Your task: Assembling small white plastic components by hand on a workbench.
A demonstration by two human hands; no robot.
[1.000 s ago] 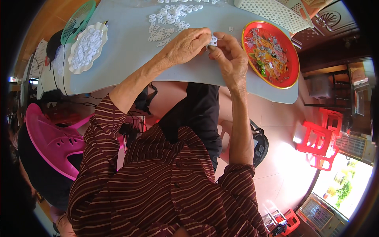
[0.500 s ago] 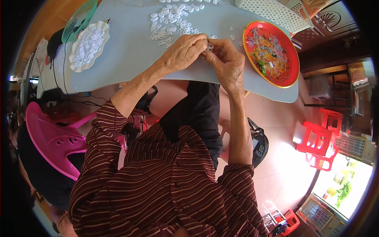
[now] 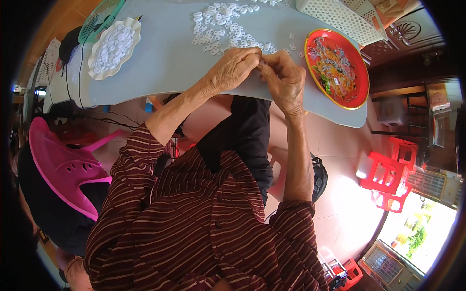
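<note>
My left hand (image 3: 235,69) and my right hand (image 3: 285,80) meet at the fingertips above the near part of the grey-blue table (image 3: 160,53). Both are closed in a pinch. A small white plastic piece with holes showed between them half a second ago; fingers now mostly cover it, and what the left fingertips grip is hidden. Just beyond my hands lies a loose spread of similar white pieces (image 3: 222,22). To the right, a round red tray (image 3: 358,92) with a gold rim holds many small, thin, greyish parts.
A scalloped white plate (image 3: 103,76) heaped with white pieces stands left, beside a green mesh basket (image 3: 90,30). A white perforated basket (image 3: 335,17) sits at the far right. A pink chair (image 3: 63,165) is at my left; red stools (image 3: 381,172) stand on the floor right.
My hands have drawn closer at the fingertips, and the white piece between them has become mostly covered. The whole view has shifted slightly.
</note>
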